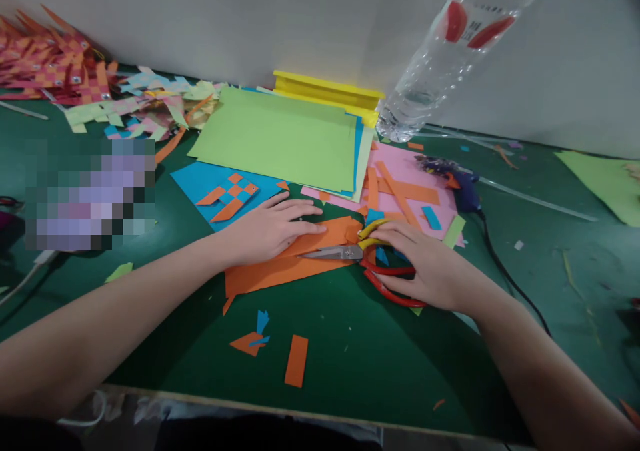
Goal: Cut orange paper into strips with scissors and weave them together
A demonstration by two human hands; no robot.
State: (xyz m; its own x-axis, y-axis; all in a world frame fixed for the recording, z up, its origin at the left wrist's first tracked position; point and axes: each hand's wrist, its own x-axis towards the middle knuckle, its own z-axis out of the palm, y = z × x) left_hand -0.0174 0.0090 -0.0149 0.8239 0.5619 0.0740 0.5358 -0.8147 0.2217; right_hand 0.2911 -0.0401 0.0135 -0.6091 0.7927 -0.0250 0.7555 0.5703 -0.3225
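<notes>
- Centre of the frame: the orange paper (260, 276) lies on the green table (350, 384), partly beneath your left hand (275, 227). It looks light and thin, with a little stiffness, and likely slides, creases or tears easily.
- Your left hand rests flat on it, fingers loosely spread, pinching nothing. Broad pressure on its left half seems the surest hold, fingertips clear of the steel.
- Just right of centre, your right hand (425, 257) grips the scissors (354, 253) by their red and yellow handles. The blades point left over the paper; whether any paper sits between them, you cannot tell.
- The scissors look rigid and heavier than the paper; the handle loops are the place to hold them.
- Left of centre, a woven orange-and-blue fish (235, 192) lies on a blue sheet (193, 184). Its folded strips look fragile; lift it by the checked body.
- Upper centre, green paper (280, 141) tops a stack of sheets.
- Right of centre, orange strips cross a pink sheet (403, 159); at upper right leans a clear bottle (435, 71).
</notes>
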